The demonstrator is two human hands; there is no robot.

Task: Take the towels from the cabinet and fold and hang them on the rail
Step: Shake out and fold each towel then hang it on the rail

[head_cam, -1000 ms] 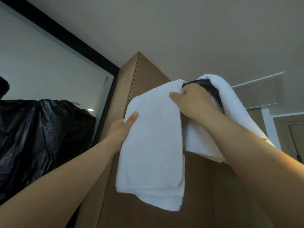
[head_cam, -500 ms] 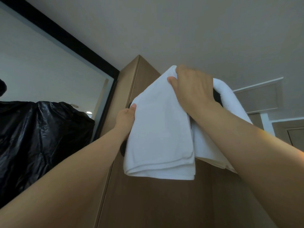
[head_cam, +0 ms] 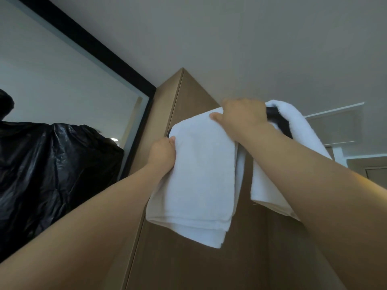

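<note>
"Where was the folded white terry towel (head_cam: 201, 170)?"

"Draped over the black round rail (head_cam: 274, 114) before the brown wooden cabinet (head_cam: 188, 97). The left hand (head_cam: 162, 152) pinched its left edge; the right hand (head_cam: 243, 118) curled over its top fold."

"The risk?"

"Uneven halves, I judged. Released then, it could slide off, or crowd the neighbouring white hung towel (head_cam: 293, 126)."

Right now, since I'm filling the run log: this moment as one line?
step: hanging towel | left hand: grips folded towel at left edge | right hand: holds its top at rail | second towel: draped on rail
</note>
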